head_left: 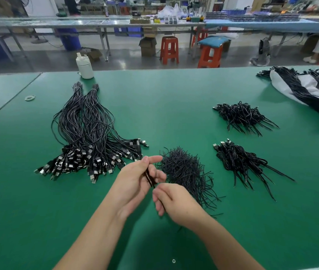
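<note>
My left hand (137, 180) is raised over the green table (174, 106), its fingers curled round a few short black ties (150, 178). My right hand (174, 201) sits just below and to the right, pinching the lower end of the same black ties. Right behind both hands lies a loose heap of short black wire ties (186, 172). To the left spreads a big bundle of black USB cables (88, 137) with the plugs toward me.
Two piles of coiled, tied cables lie at the right: a far tied pile (242, 116) and a near tied pile (240, 160). More cable bundles on a white bag (310, 90) fill the far right. A white bottle (84, 65) and rubber bands (30, 97) sit far left.
</note>
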{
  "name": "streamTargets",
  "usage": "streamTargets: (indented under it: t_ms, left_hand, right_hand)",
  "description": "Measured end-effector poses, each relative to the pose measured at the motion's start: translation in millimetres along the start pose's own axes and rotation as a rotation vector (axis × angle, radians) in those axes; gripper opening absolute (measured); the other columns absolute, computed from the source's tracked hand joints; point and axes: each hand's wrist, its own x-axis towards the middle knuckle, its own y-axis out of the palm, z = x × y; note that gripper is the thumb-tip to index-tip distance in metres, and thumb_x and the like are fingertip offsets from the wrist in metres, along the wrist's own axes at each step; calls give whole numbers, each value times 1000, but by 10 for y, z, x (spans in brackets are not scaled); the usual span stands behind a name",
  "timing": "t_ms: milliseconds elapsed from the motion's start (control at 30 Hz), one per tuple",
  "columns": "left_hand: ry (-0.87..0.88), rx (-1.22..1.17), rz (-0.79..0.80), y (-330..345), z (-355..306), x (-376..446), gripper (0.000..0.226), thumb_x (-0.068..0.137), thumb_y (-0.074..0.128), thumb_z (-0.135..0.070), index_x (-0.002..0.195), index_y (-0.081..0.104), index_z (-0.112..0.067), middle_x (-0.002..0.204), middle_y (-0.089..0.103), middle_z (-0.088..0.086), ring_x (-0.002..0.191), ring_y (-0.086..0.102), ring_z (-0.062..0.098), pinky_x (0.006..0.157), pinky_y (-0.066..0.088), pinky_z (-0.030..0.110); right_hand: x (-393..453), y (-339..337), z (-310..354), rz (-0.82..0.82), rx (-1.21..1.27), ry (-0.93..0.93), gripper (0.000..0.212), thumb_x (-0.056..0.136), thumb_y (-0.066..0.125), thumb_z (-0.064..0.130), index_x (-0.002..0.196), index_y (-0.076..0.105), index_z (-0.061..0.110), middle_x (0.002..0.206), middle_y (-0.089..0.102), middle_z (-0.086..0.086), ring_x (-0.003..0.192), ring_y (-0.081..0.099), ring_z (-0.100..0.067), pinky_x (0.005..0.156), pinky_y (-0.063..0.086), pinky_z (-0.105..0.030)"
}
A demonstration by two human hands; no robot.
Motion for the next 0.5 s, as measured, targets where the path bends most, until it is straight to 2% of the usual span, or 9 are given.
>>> streamTargets:
  t_ms: [67,133,200,233,300,333,400,433,500]
  left_hand:
    - [2,-2,26,51,-3,-14,35,95,51,-25,112,59,5,59,45,-1,59,55,19,54,49,33]
    - [-4,20,38,108,-2,-21,33,95,50,-26,107,59,3,57,41,-2,54,50,17,52,39,31]
    - [-17,46,50,154,-5,-31,32,93,51,-27,100,62,2,56,47,1,54,53,20,54,42,31]
    - [-23,67,64,171,-4,-37,31,92,52,-27,94,66,1,58,54,5,57,57,23,56,47,33]
    - [-42,108,106,195,-2,-51,32,92,53,-25,83,72,-2,68,66,17,66,65,30,61,57,36]
    - [-56,112,131,202,-5,-56,32,93,53,-22,82,73,-1,75,69,23,70,68,31,63,58,36]
    - [-103,82,178,209,-37,-63,31,94,52,-18,87,73,4,87,70,31,78,71,33,68,59,33]
    - [-134,74,210,208,-66,-65,31,95,51,-16,89,73,5,91,71,32,83,72,34,71,58,32]
    - [-187,110,292,197,-129,-63,31,96,51,-16,93,75,4,96,72,29,92,71,34,79,58,33]
  right_hand:
    - [-12,-40,15,-67,-16,-32,23,103,46,17,88,63,11,74,67,4,62,60,-2,72,54,-31]
    - [-2,-53,28,-85,149,-70,14,101,52,8,107,62,14,88,71,3,71,63,2,75,54,-28]
    - [17,-34,23,-42,481,-104,40,95,59,-4,128,54,18,97,68,3,90,67,-9,89,57,-36]
    - [19,-28,19,-31,577,-136,48,92,62,-7,131,52,18,94,67,5,92,65,-12,89,56,-35]
    - [16,-24,17,-49,618,-186,48,87,69,-8,126,57,16,89,68,7,90,66,-9,85,55,-24]
    - [21,-36,5,-71,614,-189,44,86,71,-7,122,60,16,89,71,4,91,67,-8,85,55,-23]
    - [28,-63,-10,-124,584,-192,36,84,75,-3,112,68,18,88,69,-14,90,62,-14,90,57,-35]
    - [29,-77,-28,-132,575,-188,35,83,76,-1,111,70,20,84,64,-21,87,57,-17,94,53,-42]
    - [29,-106,-56,-122,558,-205,39,83,77,1,114,72,24,77,54,-18,82,48,-19,94,50,-40]
